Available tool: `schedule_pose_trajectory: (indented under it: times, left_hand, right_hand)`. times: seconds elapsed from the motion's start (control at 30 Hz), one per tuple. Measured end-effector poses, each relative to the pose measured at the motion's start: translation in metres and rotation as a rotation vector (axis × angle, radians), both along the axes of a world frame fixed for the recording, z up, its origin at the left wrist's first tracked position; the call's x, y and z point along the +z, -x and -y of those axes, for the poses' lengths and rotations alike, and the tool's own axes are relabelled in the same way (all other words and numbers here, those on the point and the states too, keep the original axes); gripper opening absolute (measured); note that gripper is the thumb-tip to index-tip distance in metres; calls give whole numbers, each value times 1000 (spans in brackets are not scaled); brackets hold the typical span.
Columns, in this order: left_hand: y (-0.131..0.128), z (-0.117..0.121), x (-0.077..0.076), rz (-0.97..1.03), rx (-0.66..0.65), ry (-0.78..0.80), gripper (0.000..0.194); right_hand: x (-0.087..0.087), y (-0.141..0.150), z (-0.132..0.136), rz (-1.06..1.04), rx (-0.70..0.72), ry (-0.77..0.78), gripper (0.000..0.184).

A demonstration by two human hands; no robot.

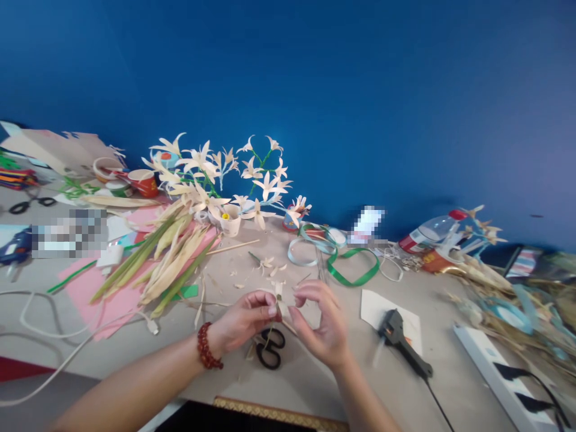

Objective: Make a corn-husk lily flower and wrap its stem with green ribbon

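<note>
Over the worktop (310,390): pale husk piece (279,291), long axis near upright, upper end toward the blue wall (315,108). Left hand (247,317) pinches it, grip narrow; right hand (323,323), grip parted, just beside.

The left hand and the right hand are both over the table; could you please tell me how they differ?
The left hand has a reddish beaded bracelet at its wrist; the right hand shows a bare wrist. The left hand pinches a small pale piece between thumb and fingers, while the right hand curves beside it with thumb and fingertips apart. Both are ungloved and face each other above the table.
</note>
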State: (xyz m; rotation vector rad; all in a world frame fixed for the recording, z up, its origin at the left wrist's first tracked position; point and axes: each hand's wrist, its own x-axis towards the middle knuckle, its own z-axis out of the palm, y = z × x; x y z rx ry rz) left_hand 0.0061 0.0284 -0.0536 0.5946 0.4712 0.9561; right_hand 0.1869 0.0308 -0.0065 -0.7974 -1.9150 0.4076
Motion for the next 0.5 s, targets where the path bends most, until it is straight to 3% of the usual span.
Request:
schedule_pose_trajectory:
  times: [0.13,0.33,0.5]
  left_hand:
    - [3,-1,2,-45,-53,-89,20]
    - [6,-6,0,-101,-86,-244,24]
    - [12,-8,3,-153,-88,-273,25]
  right_hand:
    - [-1,-1,3,-92,53,79,22]
    - [-8,8,4,-138,185,340,6]
    - [-6,11,10,-124,219,328,4]
